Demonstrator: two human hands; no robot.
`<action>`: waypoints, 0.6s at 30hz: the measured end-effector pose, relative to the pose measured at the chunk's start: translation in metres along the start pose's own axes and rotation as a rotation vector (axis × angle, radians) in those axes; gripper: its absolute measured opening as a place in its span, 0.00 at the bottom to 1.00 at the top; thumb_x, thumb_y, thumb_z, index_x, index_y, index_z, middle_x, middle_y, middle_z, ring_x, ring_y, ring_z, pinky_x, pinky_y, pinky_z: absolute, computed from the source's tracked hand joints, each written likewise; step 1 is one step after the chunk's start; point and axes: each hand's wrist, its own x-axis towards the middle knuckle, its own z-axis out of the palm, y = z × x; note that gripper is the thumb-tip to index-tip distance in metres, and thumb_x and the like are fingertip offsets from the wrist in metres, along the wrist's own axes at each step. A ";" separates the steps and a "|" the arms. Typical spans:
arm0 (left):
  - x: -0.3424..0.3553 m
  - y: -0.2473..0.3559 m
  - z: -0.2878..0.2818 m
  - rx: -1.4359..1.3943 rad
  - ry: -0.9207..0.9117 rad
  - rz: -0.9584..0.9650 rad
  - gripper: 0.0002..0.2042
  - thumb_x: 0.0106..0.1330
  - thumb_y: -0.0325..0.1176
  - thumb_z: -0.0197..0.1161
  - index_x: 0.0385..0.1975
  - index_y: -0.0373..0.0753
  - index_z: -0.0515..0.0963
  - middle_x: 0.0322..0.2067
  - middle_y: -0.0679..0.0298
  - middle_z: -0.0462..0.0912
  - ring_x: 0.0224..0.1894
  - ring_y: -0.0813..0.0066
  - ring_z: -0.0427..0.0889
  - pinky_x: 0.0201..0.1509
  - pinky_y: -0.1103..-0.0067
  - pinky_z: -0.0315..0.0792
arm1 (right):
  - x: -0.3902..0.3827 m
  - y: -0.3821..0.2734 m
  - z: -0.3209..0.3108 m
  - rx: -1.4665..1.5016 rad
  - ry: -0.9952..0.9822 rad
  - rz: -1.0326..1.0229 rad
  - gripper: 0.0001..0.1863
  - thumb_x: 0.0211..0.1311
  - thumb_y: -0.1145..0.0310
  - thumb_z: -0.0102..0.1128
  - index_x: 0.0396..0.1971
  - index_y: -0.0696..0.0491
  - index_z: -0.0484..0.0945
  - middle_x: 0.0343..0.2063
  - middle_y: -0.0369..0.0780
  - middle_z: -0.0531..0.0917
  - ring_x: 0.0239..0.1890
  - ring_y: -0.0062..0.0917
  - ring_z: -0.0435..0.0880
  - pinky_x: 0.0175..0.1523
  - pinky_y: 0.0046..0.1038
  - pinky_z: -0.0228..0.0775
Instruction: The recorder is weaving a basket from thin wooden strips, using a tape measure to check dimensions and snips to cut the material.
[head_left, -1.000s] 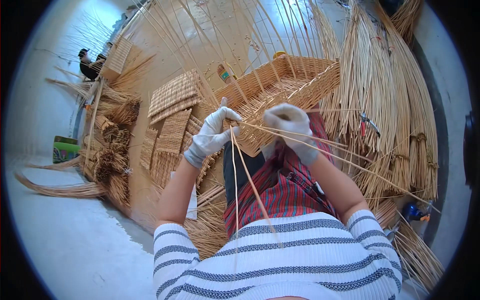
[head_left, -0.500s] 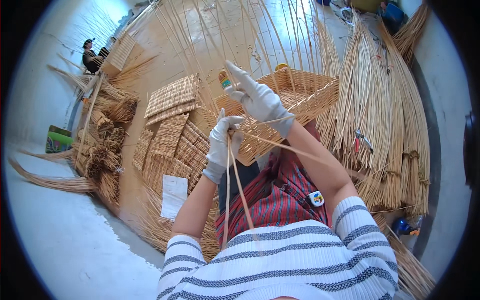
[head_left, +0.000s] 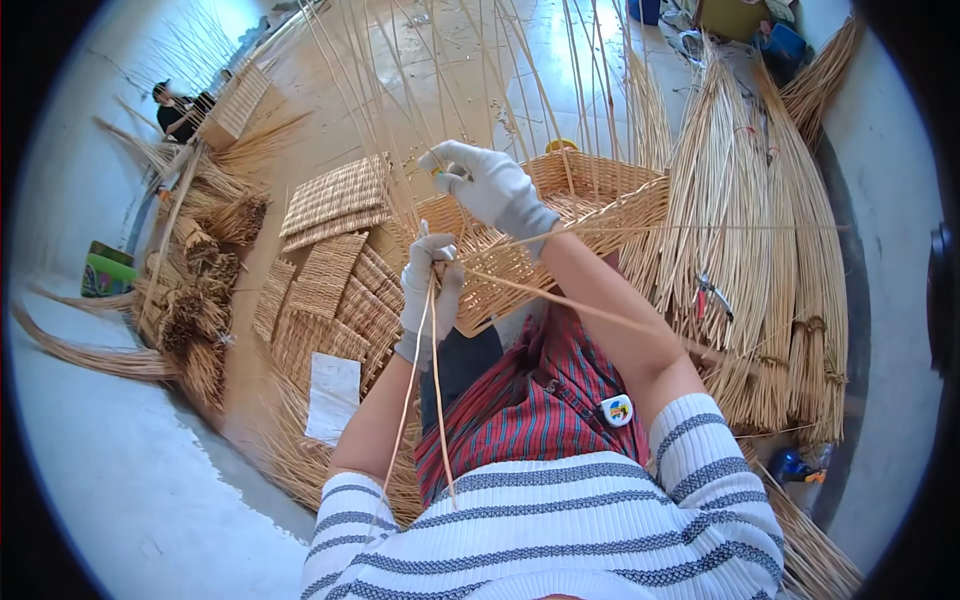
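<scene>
A rectangular wicker basket [head_left: 625, 192], with tall upright rods rising from its far and left sides, rests tilted by my lap. My left hand [head_left: 432, 285], in a pale glove, is closed at its near left corner on thin wicker rods [head_left: 438, 385]. Two of them hang down toward my striped sweater, and others stretch right past my right forearm. Above the basket's left side is my gloved right hand [head_left: 492, 185], its fingers bent and thumb drawn in beside the upright rods. What its fingertips hold is hidden.
Woven panels [head_left: 335, 200] lie left of the basket, near a white sheet [head_left: 332, 398]. Bundles of rods [head_left: 720, 180] lean at the right, with red-handled pliers [head_left: 713, 292] on them. More bundles [head_left: 195, 300] lie left. Another person [head_left: 178, 112] sits far left.
My right hand has moved slightly left, its pointing finger now bent. My left hand still grips the rods; one long rod now stretches far out to the right.
</scene>
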 end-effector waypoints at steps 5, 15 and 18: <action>-0.005 -0.008 0.008 0.028 0.056 -0.001 0.14 0.65 0.21 0.57 0.51 0.40 0.71 0.30 0.69 0.72 0.29 0.82 0.69 0.36 0.81 0.69 | 0.021 -0.005 0.009 -0.127 -0.073 -0.136 0.19 0.64 0.69 0.64 0.55 0.40 0.82 0.43 0.40 0.87 0.42 0.25 0.86 0.51 0.29 0.77; 0.022 -0.004 -0.030 0.236 -0.305 0.252 0.17 0.56 0.17 0.61 0.46 0.38 0.82 0.33 0.64 0.84 0.36 0.72 0.81 0.73 0.67 0.62 | -0.101 0.091 -0.028 0.775 0.328 0.258 0.10 0.76 0.65 0.53 0.50 0.50 0.79 0.37 0.37 0.88 0.19 0.11 0.71 0.22 0.15 0.61; 0.016 0.006 -0.024 0.031 -0.173 0.030 0.29 0.59 0.18 0.58 0.64 0.39 0.73 0.25 0.69 0.74 0.34 0.80 0.76 0.79 0.65 0.52 | -0.112 0.081 -0.037 0.758 0.323 0.404 0.12 0.77 0.62 0.50 0.46 0.51 0.81 0.36 0.39 0.89 0.18 0.11 0.72 0.20 0.15 0.61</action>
